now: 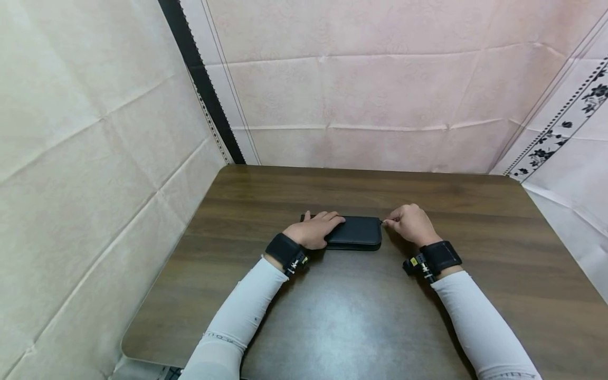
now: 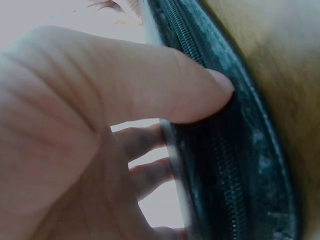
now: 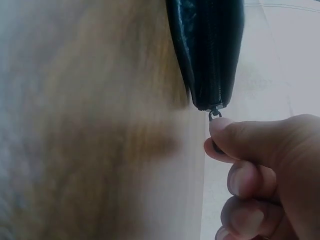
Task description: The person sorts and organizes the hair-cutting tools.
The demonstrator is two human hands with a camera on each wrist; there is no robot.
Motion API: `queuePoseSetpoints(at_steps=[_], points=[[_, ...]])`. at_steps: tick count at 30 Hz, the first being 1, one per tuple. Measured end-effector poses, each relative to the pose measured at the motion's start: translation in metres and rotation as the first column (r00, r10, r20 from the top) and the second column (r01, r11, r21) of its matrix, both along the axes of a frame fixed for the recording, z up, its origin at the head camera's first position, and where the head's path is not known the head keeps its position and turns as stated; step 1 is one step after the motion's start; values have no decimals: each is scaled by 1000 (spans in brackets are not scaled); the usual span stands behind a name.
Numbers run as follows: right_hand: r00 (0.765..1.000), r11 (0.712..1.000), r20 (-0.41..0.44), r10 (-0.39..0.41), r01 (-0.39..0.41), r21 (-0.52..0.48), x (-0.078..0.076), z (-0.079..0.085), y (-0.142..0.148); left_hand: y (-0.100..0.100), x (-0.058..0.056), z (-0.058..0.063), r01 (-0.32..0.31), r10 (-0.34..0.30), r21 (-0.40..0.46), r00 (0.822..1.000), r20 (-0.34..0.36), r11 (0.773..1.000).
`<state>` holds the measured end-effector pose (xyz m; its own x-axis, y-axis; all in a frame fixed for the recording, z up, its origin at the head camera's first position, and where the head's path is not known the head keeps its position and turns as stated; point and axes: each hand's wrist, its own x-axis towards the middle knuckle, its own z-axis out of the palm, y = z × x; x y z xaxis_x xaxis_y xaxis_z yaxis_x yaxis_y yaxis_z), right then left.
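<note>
A black, leather-look zip wallet [image 1: 355,231] lies flat on the brown table. My left hand [image 1: 313,230] holds its left part, fingers spread over the top and thumb against the near side. In the left wrist view that thumb [image 2: 190,87] presses across the zip [image 2: 227,185], which is closed along this stretch. At the right end, my right hand [image 1: 412,224] pinches the zip pull [image 3: 216,114] between thumb and forefinger. The other fingers of that hand are curled in, and most of the pull is hidden by the fingertips.
The wood-grain table [image 1: 475,211] has rounded corners and a far edge close to the hanging cloth [image 1: 380,95]. Another pale cloth [image 1: 95,184] hangs along the left side. Both wrists wear black straps [image 1: 442,256] with small cameras.
</note>
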<state>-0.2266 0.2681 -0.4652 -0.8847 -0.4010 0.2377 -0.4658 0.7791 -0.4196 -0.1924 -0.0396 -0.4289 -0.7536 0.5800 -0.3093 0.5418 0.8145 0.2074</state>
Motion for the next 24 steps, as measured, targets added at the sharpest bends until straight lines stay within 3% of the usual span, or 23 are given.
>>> queuePoseSetpoints(at_steps=[15,24], points=[[998,1000,66,-3,4,-8,-1,0,-2,-9,-3,-2,14,-15,47,1000,23,999],[998,1000,62,10,-9,-11,1,3,-1,-9,-3,-1,23,-23,39,1000,7,999]])
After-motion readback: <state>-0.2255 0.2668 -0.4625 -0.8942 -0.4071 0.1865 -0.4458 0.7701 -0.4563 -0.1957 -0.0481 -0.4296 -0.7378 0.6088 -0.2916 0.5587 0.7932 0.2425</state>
